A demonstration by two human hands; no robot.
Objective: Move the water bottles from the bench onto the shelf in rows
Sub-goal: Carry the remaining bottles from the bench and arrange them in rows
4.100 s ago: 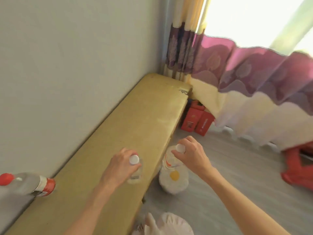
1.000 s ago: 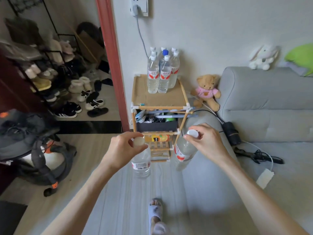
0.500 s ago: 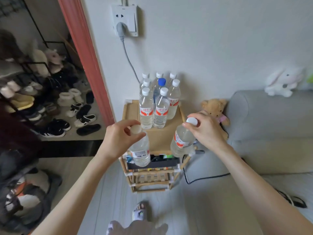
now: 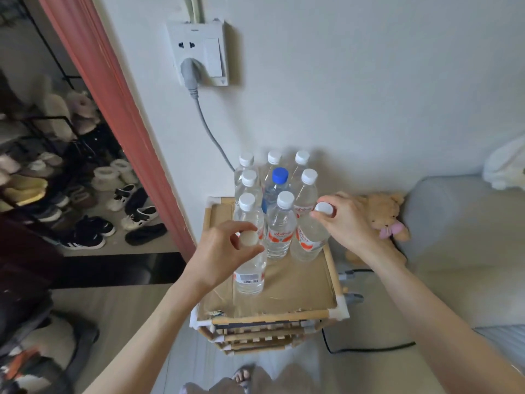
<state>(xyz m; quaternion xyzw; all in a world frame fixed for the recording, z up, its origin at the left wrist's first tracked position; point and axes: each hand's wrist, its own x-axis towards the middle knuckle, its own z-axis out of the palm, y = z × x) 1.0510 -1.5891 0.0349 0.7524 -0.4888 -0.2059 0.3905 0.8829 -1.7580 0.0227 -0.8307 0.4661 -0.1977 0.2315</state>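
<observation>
Several clear water bottles point(image 4: 279, 226) with white caps, plus one with a blue cap point(image 4: 280, 175), stand in rows at the back of a small wooden shelf point(image 4: 332, 268) against the wall. My left hand point(image 4: 218, 254) pinches the cap of a clear bottle point(image 4: 250, 275) over the shelf top, in front of the left column. My right hand point(image 4: 349, 220) grips the white cap of another bottle point(image 4: 308, 240), tilted, at the right end of the front row. I cannot tell whether either bottle's base rests on the shelf. The bench is out of view.
A wall socket point(image 4: 199, 52) with a grey cable hangs above the shelf. A teddy bear point(image 4: 389, 214) and a grey sofa point(image 4: 460, 240) sit to the right. A red door frame point(image 4: 113, 115) and a shoe rack point(image 4: 56, 177) are on the left. My feet are below.
I turned from the bench and walked up to the shelf with a bottle in each hand. In the last half second both bottles moved forward over the shelf top, beside the standing rows.
</observation>
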